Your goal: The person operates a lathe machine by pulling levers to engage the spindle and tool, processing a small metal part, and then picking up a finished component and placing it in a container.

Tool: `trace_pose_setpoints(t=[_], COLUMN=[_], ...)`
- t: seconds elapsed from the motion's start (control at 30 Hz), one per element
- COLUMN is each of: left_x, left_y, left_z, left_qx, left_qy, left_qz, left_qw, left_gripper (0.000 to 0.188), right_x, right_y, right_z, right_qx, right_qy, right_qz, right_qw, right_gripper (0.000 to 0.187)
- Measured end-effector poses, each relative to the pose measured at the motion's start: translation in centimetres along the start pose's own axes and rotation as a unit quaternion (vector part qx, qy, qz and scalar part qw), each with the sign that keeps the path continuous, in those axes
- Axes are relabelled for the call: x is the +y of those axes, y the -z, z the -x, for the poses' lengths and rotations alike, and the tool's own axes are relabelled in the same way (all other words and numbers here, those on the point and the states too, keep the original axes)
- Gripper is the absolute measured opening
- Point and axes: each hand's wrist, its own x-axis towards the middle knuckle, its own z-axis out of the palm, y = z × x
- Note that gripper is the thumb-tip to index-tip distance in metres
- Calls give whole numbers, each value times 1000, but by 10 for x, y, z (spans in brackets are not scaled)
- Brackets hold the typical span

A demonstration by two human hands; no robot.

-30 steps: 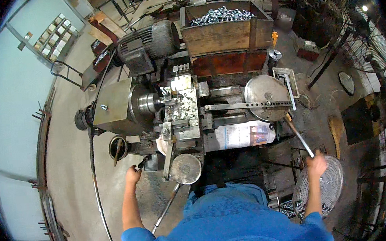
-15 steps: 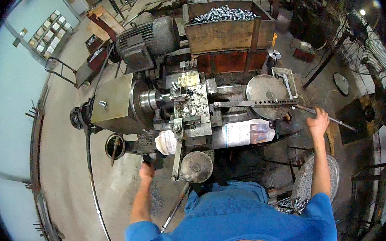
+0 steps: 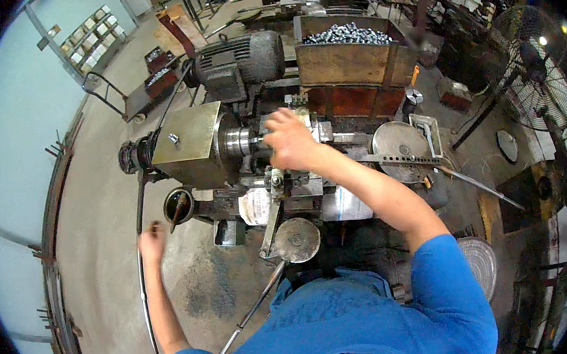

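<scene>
My left hand (image 3: pixel 152 242) is out to the left, its fingers closed round a long hanging metal rod (image 3: pixel 143 283). My right hand (image 3: pixel 289 141) reaches over the tool slide of a lathe, close beside the shiny chuck (image 3: pixel 237 142). Its fingers are bent towards the chuck and seem closed, but the fingertips and whatever they hold are hidden. On the right, a lever handle (image 3: pixel 480 187) joined to a perforated flat bar (image 3: pixel 396 159) stands free of my hands. A second lever (image 3: pixel 251 309) slants below a round metal disc (image 3: pixel 297 240).
A metal bin (image 3: pixel 348 63) full of small shiny parts stands behind the lathe, beside a motor (image 3: pixel 236 60). Nearer are a dark pot with a brush (image 3: pixel 179 208) and a small tray (image 3: pixel 229 233). A fan (image 3: pixel 538 77) and a round woven basket (image 3: pixel 478 264) are at the right.
My right hand has let go of the right lever handle and moved left to the chuck. My left hand has gone from beside the small tray to the hanging rod, which has swung left.
</scene>
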Motion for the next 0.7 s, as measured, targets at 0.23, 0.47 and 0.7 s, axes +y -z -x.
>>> trace_pose_setpoints(t=[0.23,0.47,0.7], left_x=[-55,12,-13], left_y=[22,26,41], left_z=[90,116,83], left_qx=[107,34,-136], left_qy=[167,166,183], left_qz=[-193,-46,303], left_qw=[961,984,925], left_gripper=[50,41,21], right_x=[-22,-26,24], right_y=[-51,-57,23], right_z=[-49,-49,-47], right_qx=[-247,-222,-55], right_qy=[-29,-42,-85], right_qz=[33,20,56], right_qw=[968,974,993], right_gripper=[25,24,21])
